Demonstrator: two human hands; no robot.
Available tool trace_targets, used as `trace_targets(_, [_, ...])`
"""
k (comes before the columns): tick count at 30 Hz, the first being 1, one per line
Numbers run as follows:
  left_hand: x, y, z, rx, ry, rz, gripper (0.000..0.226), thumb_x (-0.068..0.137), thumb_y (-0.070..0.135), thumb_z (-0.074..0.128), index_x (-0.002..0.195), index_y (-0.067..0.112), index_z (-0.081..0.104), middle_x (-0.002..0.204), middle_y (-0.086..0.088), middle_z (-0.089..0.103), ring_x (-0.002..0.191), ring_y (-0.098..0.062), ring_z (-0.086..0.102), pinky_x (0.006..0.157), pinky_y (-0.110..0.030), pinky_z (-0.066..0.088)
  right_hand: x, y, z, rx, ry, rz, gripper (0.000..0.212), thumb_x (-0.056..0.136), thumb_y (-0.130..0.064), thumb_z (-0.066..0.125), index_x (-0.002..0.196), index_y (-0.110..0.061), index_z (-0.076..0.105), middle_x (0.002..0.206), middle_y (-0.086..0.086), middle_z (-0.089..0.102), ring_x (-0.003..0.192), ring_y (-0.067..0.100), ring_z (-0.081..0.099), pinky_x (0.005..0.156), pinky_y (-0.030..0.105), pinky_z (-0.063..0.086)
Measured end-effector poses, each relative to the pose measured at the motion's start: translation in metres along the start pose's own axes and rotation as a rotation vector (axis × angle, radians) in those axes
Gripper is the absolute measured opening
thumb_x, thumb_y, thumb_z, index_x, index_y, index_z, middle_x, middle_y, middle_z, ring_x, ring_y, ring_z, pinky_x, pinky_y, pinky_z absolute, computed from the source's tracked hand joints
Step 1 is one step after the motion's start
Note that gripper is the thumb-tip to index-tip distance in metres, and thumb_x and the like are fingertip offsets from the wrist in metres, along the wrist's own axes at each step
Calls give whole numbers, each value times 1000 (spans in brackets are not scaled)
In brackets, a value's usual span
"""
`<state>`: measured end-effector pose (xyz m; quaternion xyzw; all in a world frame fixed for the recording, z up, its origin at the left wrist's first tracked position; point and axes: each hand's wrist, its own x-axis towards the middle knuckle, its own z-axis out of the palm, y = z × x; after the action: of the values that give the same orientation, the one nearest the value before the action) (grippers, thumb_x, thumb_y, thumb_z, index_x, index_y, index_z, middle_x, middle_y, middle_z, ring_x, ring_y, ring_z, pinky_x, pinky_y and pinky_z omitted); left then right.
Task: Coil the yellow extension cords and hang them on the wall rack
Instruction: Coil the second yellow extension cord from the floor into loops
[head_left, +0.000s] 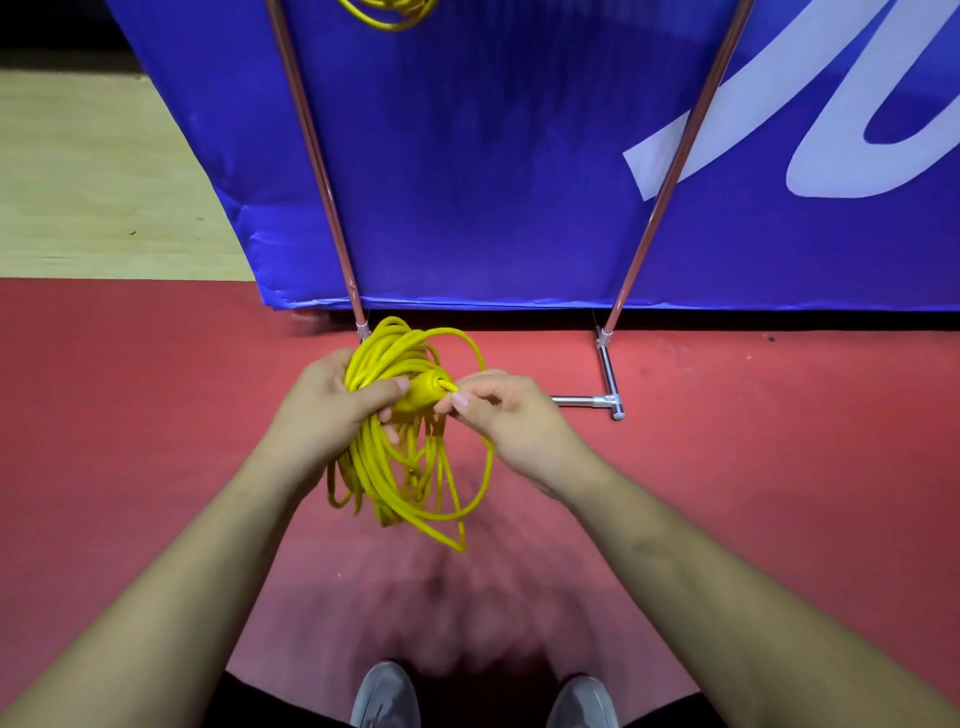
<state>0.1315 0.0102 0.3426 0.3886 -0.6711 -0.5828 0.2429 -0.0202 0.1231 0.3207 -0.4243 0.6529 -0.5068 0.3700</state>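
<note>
The left hand (332, 405) is gripping the yellow plastic-jacketed extension cord (395, 467) just in front of the big blue fabric banner (493, 156), fingers (387, 414) curled round the gathered loops so they can't spill. The right hand (498, 415) is pinching the cord's tail beside the chunky yellow moulded plug (423, 397), probably tucking the end in to lock the coil. The loops are dangling above the red floor (130, 389). High against the banner, a second yellow coil (387, 13) is already hanging between the thin metal rack poles (311, 156).
</note>
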Motion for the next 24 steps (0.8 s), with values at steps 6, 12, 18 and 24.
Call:
trace_targets(6, [-7, -2, 2, 29, -94, 6, 12, 85, 7, 68, 83, 5, 57, 56, -8, 56, 45, -25, 60, 47, -30, 51, 0, 11, 3, 64, -36, 48, 24, 82, -26, 65, 82, -4, 73, 93, 35, 65, 86, 44, 66, 92, 65, 46])
trace_targets(12, [-7, 4, 5, -49, -153, 68, 16, 81, 11, 71, 80, 3, 57, 61, -11, 57, 52, -26, 58, 52, -31, 52, -3, 7, 27, -323, -126, -87, 32, 87, -26, 63, 56, -22, 58, 53, -7, 51, 55, 9, 45, 58, 35, 43])
trace_targets(18, [-5, 6, 6, -145, -126, -4, 21, 83, 8, 68, 67, 9, 54, 55, -11, 50, 43, -22, 52, 44, -24, 44, -5, 4, -11, -780, -127, -338, 25, 77, -11, 72, 102, -14, 70, 102, 2, 64, 99, 19, 58, 89, 34, 47])
trace_targets(24, [-2, 9, 4, -262, -170, -38, 17, 85, 7, 64, 72, 8, 52, 53, -5, 45, 42, -19, 50, 42, -23, 43, -5, 2, -17, -966, -9, -375, 18, 88, -41, 61, 88, -25, 69, 86, -6, 71, 92, 20, 63, 78, 38, 40])
